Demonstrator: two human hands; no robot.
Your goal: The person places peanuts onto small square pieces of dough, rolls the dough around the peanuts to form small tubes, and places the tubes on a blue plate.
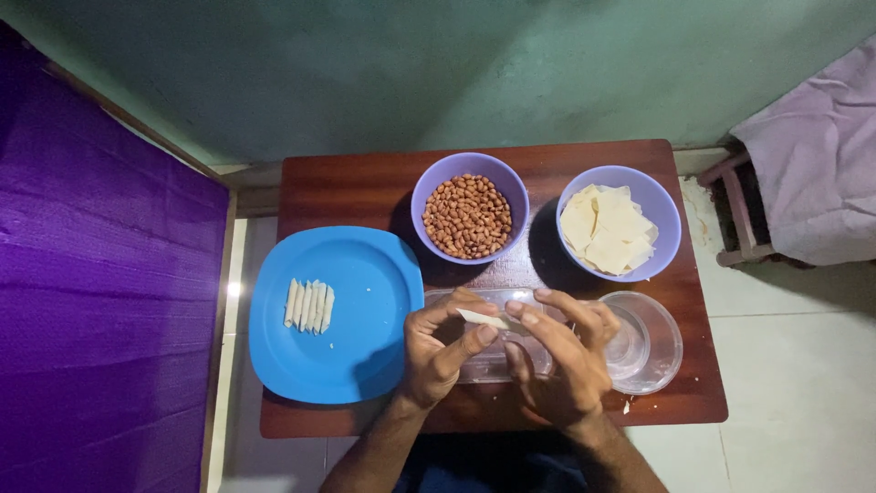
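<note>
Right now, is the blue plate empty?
No, the blue plate carries a row of small rolled dough pieces on its left part.

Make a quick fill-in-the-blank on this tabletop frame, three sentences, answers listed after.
1. Both hands hold a pale dough strip above a clear ____ container.
2. The rolled pieces lie on the ____ plate.
3. The purple bowl behind the hands holds ____.

Missing words: plastic; blue; peanuts

Both forearms come up from the bottom edge, angled inward. The left hand (440, 345) is curled, thumb and forefinger pinched together. The right hand (568, 351) meets it fingertip to fingertip, fingers bent, palm facing down and inward.
</note>
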